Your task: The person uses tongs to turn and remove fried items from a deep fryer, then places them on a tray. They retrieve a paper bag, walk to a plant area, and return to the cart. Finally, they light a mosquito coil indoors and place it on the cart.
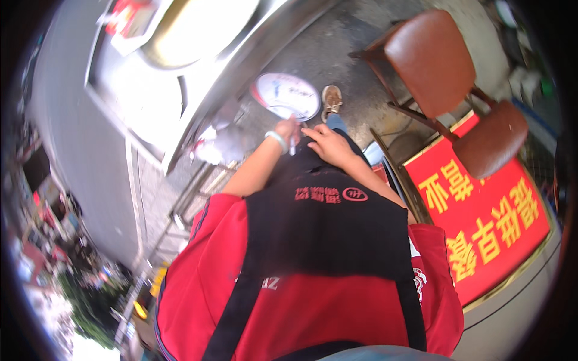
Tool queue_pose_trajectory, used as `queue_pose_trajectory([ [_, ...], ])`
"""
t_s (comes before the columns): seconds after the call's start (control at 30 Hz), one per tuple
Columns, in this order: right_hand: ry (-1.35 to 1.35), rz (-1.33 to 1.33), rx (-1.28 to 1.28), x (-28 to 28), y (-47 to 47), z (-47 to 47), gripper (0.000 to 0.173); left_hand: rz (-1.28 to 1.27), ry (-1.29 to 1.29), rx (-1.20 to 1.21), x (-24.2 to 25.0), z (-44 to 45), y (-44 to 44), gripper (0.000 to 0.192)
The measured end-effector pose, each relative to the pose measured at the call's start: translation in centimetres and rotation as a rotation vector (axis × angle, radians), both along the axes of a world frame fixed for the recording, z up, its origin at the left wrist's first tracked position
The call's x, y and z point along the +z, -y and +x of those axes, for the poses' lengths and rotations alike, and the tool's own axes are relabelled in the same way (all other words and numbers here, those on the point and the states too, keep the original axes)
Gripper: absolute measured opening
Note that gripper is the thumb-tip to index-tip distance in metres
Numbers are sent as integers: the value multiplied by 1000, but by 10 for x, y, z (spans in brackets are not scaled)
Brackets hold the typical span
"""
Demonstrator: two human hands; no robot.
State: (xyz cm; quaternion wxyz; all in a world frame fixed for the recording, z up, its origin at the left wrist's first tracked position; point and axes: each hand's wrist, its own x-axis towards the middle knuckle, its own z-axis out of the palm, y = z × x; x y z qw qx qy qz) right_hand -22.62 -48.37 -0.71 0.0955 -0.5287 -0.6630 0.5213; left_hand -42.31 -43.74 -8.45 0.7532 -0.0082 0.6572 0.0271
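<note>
My left hand [286, 131], with a pale bangle on the wrist, grips the handle of a hand fan [289, 97]. The fan's oval white face, edged partly in red and bearing print, is blurred and tilts out beyond my fingers over the floor. A light handle end [292, 146] shows below the fist. Just beside it is my right hand [332, 145], fingers spread in front of my black apron [325, 225]. Its fingertips come close to the left hand; whether they touch, I cannot tell. Nothing shows in the right hand.
A shiny metal counter [131, 94] with a large round vessel [198, 31] stands at upper left. A brown padded chair [429, 63] is at upper right, near a red signboard [496, 252] with yellow writing. One shoe [332, 99] stands on the dark floor [311, 49].
</note>
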Motion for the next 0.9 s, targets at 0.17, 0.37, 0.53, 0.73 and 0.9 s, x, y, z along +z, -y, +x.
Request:
queue_pose_trajectory([
  [0.17,-261,-624,-563,-13,20,-9,35,144,75,32,12,25,-1,32],
  [0.37,-591,-640,-1192,19,14,-14,26,198,565,-333,68,94,-37,33],
  [0.53,-617,-271,-1453,37,5,31,25,468,636,-715,83,170,-47,32],
  [0.73,-41,-229,-1027,-26,5,76,14,946,410,-935,22,143,-24,44],
  [0.9,52,-172,-690,-157,-45,25,12,435,-296,-1518,-16,-12,42,77],
])
